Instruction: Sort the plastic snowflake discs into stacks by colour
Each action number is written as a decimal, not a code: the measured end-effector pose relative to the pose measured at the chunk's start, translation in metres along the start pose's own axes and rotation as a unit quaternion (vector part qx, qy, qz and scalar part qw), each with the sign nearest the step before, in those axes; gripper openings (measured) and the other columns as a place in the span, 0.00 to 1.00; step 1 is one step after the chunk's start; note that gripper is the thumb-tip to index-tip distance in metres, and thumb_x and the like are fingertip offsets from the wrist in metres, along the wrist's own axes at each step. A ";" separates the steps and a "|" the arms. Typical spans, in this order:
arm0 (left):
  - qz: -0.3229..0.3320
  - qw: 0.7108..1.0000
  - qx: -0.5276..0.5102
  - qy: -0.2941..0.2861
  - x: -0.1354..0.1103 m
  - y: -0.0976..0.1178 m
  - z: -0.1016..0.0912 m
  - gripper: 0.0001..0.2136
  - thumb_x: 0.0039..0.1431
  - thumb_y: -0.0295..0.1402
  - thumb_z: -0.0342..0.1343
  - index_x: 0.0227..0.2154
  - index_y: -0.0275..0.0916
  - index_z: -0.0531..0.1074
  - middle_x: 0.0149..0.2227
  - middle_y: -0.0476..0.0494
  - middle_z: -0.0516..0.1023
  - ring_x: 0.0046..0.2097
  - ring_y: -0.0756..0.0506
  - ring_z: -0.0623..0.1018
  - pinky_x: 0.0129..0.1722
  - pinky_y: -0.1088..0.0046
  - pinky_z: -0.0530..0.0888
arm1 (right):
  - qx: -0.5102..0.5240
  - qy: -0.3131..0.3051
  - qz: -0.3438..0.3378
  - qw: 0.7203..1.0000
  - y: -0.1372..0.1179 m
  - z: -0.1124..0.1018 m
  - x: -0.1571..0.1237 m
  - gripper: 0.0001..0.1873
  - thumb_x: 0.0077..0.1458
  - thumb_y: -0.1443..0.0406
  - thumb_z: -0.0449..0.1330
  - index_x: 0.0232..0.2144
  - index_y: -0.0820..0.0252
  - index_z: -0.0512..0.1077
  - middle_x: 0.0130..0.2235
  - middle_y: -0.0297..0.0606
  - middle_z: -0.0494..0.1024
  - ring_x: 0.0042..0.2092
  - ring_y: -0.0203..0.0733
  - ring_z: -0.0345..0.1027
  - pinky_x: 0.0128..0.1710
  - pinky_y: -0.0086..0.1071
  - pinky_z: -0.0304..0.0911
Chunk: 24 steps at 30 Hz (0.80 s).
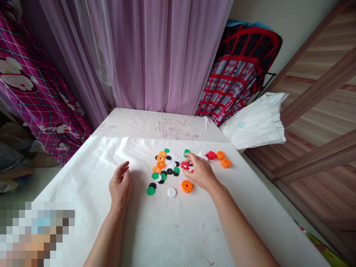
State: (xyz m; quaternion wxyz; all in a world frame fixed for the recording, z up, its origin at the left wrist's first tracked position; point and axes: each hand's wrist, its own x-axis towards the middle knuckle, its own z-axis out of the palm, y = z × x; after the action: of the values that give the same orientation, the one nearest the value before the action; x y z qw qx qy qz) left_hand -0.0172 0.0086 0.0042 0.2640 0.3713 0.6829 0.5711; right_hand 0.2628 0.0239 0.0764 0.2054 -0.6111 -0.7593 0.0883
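Observation:
My right hand (201, 171) reaches over the loose notched plastic discs, its thumb and fingers apart around a red disc (184, 165). Whether the fingertips touch that disc I cannot tell. A green disc (186, 152) shows just beyond the fingers, and other discs are partly hidden beneath the hand. Nearer to me is an orange disc stack (187, 186), with a white disc stack (171, 192) to its left. My left hand (121, 185) lies on its side at the left of the discs, loosely curled and holding nothing.
Mixed orange, white, black and green discs lie in a loose pile (169, 163) mid-table. Several orange and red discs (220, 155) are at the right. A white bag (254, 122) stands by the table's right edge; a purple curtain (161, 55) hangs behind the white-covered table (167, 230).

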 end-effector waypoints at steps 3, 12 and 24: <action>-0.007 1.000 0.024 -0.001 -0.002 0.005 0.000 0.18 0.52 0.35 0.52 0.45 0.43 0.77 0.46 0.43 0.82 0.50 0.42 0.79 0.55 0.61 0.73 | -0.023 0.022 0.031 0.999 0.040 -0.016 -0.018 0.26 0.48 0.66 0.63 0.52 0.55 0.68 0.43 0.37 0.79 0.44 0.45 0.72 0.45 0.37 0.63; -0.003 0.999 0.045 0.001 0.000 0.008 -0.002 0.18 0.51 0.36 0.52 0.45 0.42 0.77 0.46 0.42 0.82 0.50 0.41 0.79 0.57 0.57 0.71 | -0.063 -0.006 0.027 0.998 0.053 -0.010 -0.028 0.24 0.51 0.67 0.61 0.52 0.56 0.69 0.43 0.40 0.79 0.47 0.46 0.71 0.45 0.36 0.61; -0.009 0.998 0.059 0.008 -0.004 0.015 -0.002 0.19 0.51 0.36 0.52 0.45 0.42 0.78 0.44 0.42 0.82 0.50 0.41 0.79 0.56 0.58 0.72 | -0.064 -0.134 0.105 0.983 0.069 -0.016 -0.059 0.16 0.54 0.72 0.53 0.33 0.51 0.79 0.41 0.32 0.81 0.41 0.40 0.74 0.40 0.30 0.61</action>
State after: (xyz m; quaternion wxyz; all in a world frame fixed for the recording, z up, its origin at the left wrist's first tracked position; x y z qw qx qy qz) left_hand -0.0138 0.0052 0.0189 0.2416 0.3751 0.7208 0.5304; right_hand 0.3412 -0.0182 0.0526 0.0517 -0.6819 -0.7157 0.1416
